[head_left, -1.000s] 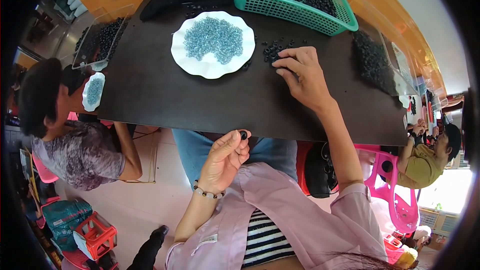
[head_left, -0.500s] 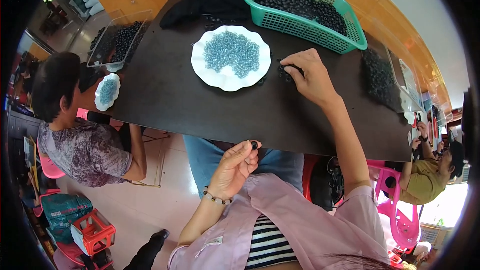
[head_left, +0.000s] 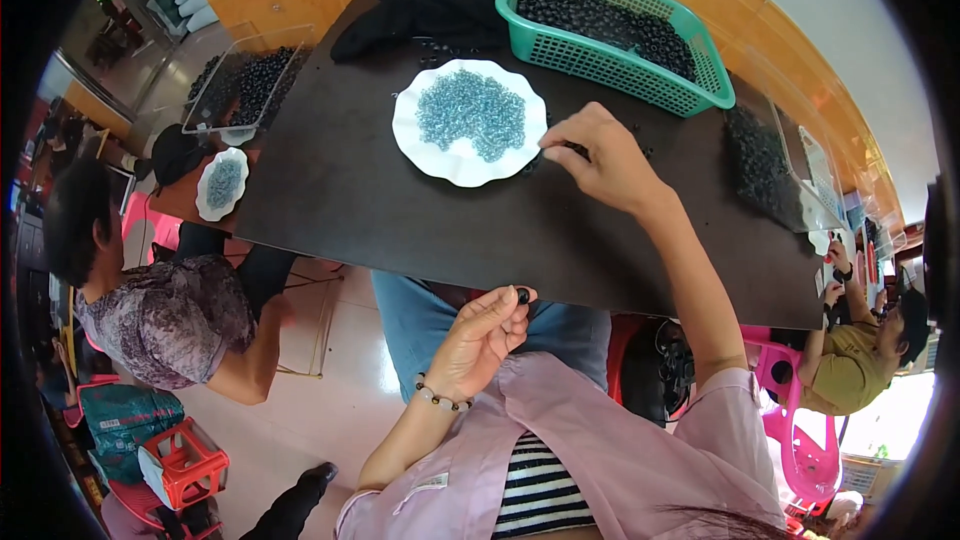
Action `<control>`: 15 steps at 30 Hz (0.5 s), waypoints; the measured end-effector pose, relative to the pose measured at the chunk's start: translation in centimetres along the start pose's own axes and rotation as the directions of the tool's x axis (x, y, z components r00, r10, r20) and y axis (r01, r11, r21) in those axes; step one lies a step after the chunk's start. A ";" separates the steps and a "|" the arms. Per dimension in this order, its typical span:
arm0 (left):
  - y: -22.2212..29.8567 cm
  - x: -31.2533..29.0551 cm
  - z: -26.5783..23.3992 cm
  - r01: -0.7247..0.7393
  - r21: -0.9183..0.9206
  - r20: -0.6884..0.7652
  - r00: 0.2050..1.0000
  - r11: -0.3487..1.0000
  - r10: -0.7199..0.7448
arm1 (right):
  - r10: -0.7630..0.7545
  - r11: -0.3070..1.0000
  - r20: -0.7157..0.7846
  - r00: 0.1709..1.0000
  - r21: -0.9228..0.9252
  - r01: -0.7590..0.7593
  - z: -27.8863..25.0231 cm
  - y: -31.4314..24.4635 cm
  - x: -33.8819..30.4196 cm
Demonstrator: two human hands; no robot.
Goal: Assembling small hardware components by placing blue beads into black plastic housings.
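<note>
Black bead (head_left: 523, 296) in my left hand (head_left: 482, 336), right hand (head_left: 606, 162) narrowed beside the white plate (head_left: 426, 161).
My left thumb and fingertips pinch the bead over my lap, by the near edge of the dark table (head_left: 350, 205). My right fingertips sit close together at the plate's right rim; whether they grip anything or touch the rim, I cannot tell. Pale blue beads (head_left: 468, 110) lie heaped on the plate, loose black beads (head_left: 647, 152) lie near my right hand, and more fill the green basket (head_left: 600, 68) beyond. I judge this a picking-up step; the next move seems to call for a light, exact fingertip pinch, the left one steady.
</note>
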State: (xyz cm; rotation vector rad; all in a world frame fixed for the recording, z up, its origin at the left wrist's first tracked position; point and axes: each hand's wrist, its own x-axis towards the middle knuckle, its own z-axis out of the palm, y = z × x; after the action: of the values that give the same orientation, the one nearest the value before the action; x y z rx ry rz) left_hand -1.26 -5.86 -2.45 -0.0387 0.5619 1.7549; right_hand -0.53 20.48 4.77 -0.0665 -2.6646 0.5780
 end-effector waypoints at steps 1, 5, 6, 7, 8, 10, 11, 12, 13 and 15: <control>0.0 -0.1 0.0 0.002 0.001 0.001 1.000 1.000 -0.002 | -0.035 0.999 0.021 0.999 0.002 0.035 0.5 -0.4 0.7; 0.2 -0.6 -0.5 -0.003 -0.031 -0.001 1.000 1.000 0.003 | -0.196 0.981 0.027 0.980 0.002 0.196 3.3 -2.2 3.8; 0.3 -0.8 -0.6 -0.010 -0.032 -0.003 1.000 0.999 0.010 | -0.212 0.977 0.074 0.975 0.026 0.210 3.7 -2.7 4.7; 0.4 -0.9 -0.8 -0.015 -0.034 -0.008 1.000 0.999 0.015 | -0.217 0.976 0.075 0.973 0.027 0.215 4.4 -2.8 5.5; 0.5 -1.1 -0.9 -0.020 -0.038 -0.014 1.000 0.999 0.019 | -0.265 0.964 0.080 0.961 -0.011 0.266 5.3 -2.7 6.2; 0.7 -1.3 -1.3 -0.031 -0.051 -0.023 0.999 0.998 0.030 | -0.291 0.952 0.114 0.950 -0.064 0.299 6.5 -3.0 7.2; 0.9 -1.3 -1.5 -0.037 -0.064 -0.031 0.999 0.997 0.035 | -0.293 0.951 0.120 0.948 -0.061 0.302 6.9 -3.0 7.5; 1.0 -1.3 -1.8 -0.039 -0.071 -0.034 0.999 0.997 0.037 | -0.296 0.948 0.137 0.946 -0.084 0.308 7.4 -2.8 7.8; 1.3 -1.3 -1.8 -0.038 -0.079 -0.041 0.999 0.996 0.035 | -0.298 0.943 0.151 0.943 -0.108 0.316 7.7 -2.7 8.2; 1.8 -1.2 -2.0 -0.035 -0.093 -0.048 0.998 0.995 0.031 | -0.308 0.935 0.176 0.935 -0.128 0.332 8.0 -2.2 8.8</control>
State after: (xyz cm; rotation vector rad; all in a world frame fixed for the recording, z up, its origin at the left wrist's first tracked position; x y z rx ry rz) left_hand -3.15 -7.97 -3.18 -0.1372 0.5160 1.8155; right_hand -11.75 16.54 2.39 0.3789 -2.7805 0.2778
